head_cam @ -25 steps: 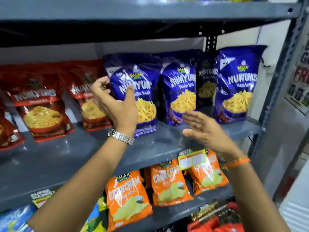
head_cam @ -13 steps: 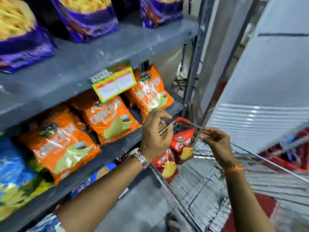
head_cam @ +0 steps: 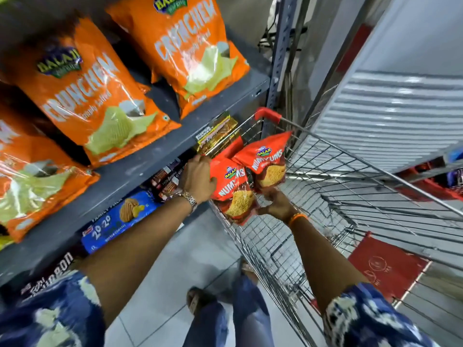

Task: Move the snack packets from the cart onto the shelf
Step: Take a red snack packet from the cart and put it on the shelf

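Note:
Two red Numyums snack packets are held above the near left corner of the wire cart [head_cam: 355, 186]. My left hand [head_cam: 198, 179] grips the upper left edge of the nearer red packet [head_cam: 233, 189]. My right hand [head_cam: 276, 204] holds the farther red packet [head_cam: 270, 161] from below, its fingers mostly hidden under the bag. The two packets overlap. The grey shelf [head_cam: 155, 156] runs along the left, with orange Crunchem bags [head_cam: 90, 91] lying on it.
Below the shelf lie a blue biscuit pack [head_cam: 120, 219] and dark boxes [head_cam: 167, 179]. A gold pack [head_cam: 218, 134] sits by the cart's red corner [head_cam: 268, 115]. The shelf's upright post [head_cam: 280, 58] stands behind the cart. My feet and a red floor mat [head_cam: 385, 274] are below.
The view has dropped from the upper shelf down to the cart. Both hands left the blue packets on the shelf, reached into the cart and have closed on the two red packets.

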`<state>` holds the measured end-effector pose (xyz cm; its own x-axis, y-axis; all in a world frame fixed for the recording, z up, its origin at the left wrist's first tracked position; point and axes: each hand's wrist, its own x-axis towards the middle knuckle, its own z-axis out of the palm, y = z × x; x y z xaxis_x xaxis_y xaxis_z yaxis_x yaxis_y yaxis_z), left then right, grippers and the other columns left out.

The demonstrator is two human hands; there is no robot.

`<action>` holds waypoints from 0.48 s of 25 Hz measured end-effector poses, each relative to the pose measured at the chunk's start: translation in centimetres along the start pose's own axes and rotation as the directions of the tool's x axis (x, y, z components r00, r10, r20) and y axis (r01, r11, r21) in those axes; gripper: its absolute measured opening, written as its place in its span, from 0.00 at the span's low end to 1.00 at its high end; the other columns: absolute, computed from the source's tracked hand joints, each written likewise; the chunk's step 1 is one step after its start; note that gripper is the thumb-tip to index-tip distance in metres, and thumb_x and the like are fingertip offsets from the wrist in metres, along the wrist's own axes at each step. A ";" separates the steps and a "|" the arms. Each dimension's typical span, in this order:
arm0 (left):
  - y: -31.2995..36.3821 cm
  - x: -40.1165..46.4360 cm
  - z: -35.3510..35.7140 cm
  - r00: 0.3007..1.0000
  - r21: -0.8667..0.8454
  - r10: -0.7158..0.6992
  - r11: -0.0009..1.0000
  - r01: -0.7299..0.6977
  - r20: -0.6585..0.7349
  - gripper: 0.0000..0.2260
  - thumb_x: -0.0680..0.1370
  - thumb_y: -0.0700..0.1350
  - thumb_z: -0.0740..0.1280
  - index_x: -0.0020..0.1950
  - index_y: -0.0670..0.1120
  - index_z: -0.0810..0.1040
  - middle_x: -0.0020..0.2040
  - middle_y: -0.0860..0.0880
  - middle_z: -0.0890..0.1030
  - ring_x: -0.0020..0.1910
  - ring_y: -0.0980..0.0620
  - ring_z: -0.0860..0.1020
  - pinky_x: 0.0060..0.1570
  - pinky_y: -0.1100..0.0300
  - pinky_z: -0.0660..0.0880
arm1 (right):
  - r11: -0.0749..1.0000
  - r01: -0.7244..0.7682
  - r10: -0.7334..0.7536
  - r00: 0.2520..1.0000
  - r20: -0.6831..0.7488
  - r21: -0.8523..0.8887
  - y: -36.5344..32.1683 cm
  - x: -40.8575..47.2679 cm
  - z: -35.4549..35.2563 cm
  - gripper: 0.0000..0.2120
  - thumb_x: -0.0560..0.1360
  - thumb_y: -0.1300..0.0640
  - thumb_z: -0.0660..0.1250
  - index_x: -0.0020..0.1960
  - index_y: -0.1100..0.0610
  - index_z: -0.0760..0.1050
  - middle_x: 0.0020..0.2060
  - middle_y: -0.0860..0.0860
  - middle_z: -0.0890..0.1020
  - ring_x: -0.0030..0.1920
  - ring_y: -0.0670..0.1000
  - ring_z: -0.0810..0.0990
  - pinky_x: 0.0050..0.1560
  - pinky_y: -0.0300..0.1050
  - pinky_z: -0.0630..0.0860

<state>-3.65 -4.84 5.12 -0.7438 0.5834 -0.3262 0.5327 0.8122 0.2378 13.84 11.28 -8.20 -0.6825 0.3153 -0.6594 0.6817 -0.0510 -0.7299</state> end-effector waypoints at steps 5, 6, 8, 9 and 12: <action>-0.3 0.9 0.5 0.987 0.125 -0.025 0.991 0.045 -0.156 0.19 0.72 0.39 0.74 0.62 0.40 0.78 0.65 0.39 0.76 0.62 0.38 0.78 0.59 0.48 0.79 | 0.995 -0.048 0.059 0.990 0.130 -0.087 0.7 6.2 1.5 0.37 0.71 0.68 0.75 0.76 0.63 0.63 0.72 0.60 0.72 0.71 0.59 0.73 0.71 0.54 0.72; -0.3 1.0 0.6 0.985 0.146 -0.032 0.988 0.057 -0.170 0.17 0.73 0.39 0.74 0.61 0.40 0.79 0.64 0.39 0.76 0.60 0.37 0.80 0.58 0.48 0.79 | 0.991 -0.004 0.025 0.988 0.155 -0.132 1.5 7.5 1.9 0.43 0.66 0.65 0.79 0.76 0.63 0.62 0.72 0.58 0.72 0.70 0.57 0.73 0.69 0.53 0.73; -0.4 0.9 0.6 0.983 0.183 -0.070 0.978 0.101 -0.168 0.13 0.73 0.39 0.74 0.57 0.41 0.81 0.62 0.39 0.77 0.56 0.37 0.81 0.53 0.48 0.80 | 0.971 0.004 0.040 0.983 0.177 -0.238 4.1 10.8 2.7 0.57 0.53 0.48 0.86 0.75 0.60 0.64 0.69 0.57 0.75 0.67 0.58 0.76 0.68 0.54 0.75; -0.5 0.8 0.6 0.981 0.192 -0.098 0.973 0.130 -0.169 0.11 0.74 0.39 0.74 0.55 0.40 0.82 0.61 0.40 0.78 0.55 0.38 0.81 0.50 0.48 0.80 | 0.969 -0.001 0.052 0.978 0.201 -0.248 4.8 11.9 3.1 0.62 0.48 0.42 0.85 0.76 0.59 0.63 0.68 0.57 0.76 0.67 0.58 0.76 0.69 0.56 0.74; -0.6 0.7 0.9 0.981 0.173 -0.131 0.973 0.156 -0.144 0.08 0.74 0.41 0.74 0.50 0.39 0.84 0.56 0.40 0.81 0.53 0.38 0.83 0.47 0.49 0.81 | 0.965 0.047 0.005 0.980 0.200 -0.256 4.5 12.3 3.5 0.66 0.50 0.54 0.85 0.80 0.59 0.53 0.68 0.54 0.76 0.65 0.56 0.76 0.70 0.57 0.73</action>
<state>-4.12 -4.97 3.90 -0.8577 0.4652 -0.2191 0.4723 0.8812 0.0220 7.66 11.61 -20.22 -0.7179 0.1191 -0.6858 0.6934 0.2086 -0.6896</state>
